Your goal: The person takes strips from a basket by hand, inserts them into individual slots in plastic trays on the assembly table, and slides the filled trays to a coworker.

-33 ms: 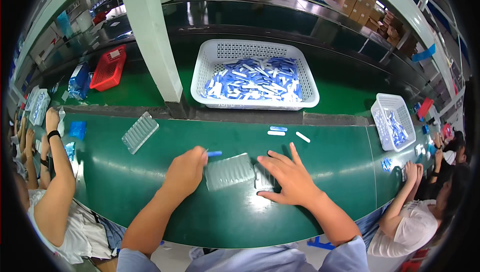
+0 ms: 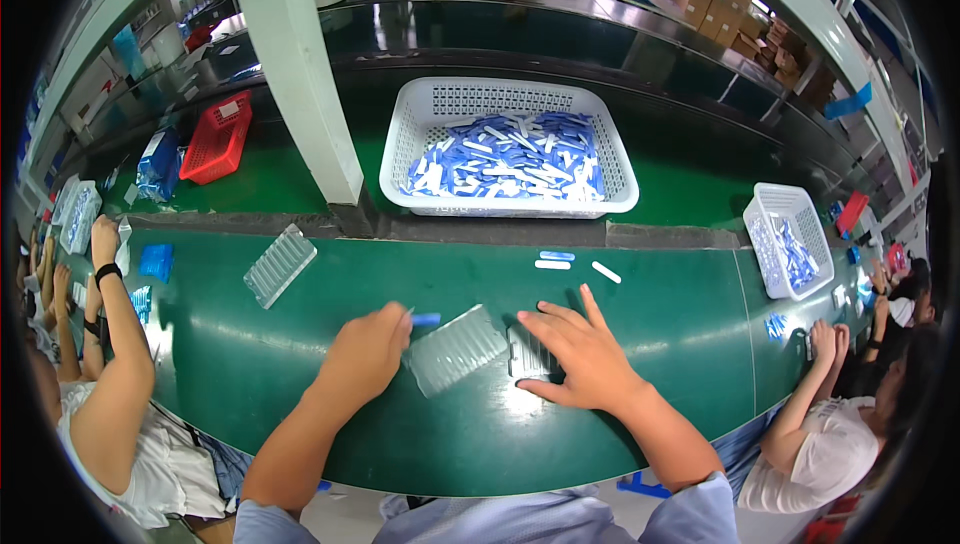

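Observation:
My left hand is closed, with a small blue strip sticking out from its fingertips. Beside those fingers, a clear ribbed plastic tray lies tilted; whether they touch its edge I cannot tell. My right hand has its fingers spread over a second clear ribbed tray, hiding part of it. Beyond that hand lie a blue strip, a white strip and another white strip. A third clear tray rests at the left.
A large white basket full of blue and white strips stands ahead, past a dark ledge. Left of it rise a white post and a red basket. A smaller white basket is at right. Co-workers sit on both sides.
My left hand has shifted slightly down and left with the blue strip. The tray beside it has turned and slid a little nearer. My right hand stays almost where it was.

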### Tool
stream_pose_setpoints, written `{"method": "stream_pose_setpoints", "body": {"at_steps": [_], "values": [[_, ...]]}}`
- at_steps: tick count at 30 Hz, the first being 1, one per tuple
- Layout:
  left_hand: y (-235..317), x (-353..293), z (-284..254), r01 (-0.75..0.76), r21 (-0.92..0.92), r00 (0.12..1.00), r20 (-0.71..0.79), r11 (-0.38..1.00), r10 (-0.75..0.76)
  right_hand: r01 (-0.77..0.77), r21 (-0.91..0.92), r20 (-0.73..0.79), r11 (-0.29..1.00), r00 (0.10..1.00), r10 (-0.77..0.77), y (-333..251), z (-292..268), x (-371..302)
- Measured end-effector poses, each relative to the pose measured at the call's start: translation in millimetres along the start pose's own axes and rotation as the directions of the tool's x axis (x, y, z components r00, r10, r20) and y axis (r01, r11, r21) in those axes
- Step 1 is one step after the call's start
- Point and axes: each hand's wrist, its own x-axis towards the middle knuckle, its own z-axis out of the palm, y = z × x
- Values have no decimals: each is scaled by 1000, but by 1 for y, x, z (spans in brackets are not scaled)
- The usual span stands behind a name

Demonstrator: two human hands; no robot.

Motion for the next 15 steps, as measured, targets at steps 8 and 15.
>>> {"method": "stream_pose_setpoints", "body": {"at_steps": [8, 15], "values": [[39, -43, -42, -100, -242, 919, 349, 965, 183, -12, 91, -137, 996, 990, 24, 11, 6, -4], [23, 28, 16, -932, 160, 362, 386, 325, 848, 4, 108, -159, 994, 987, 13, 19, 10, -15]]}}
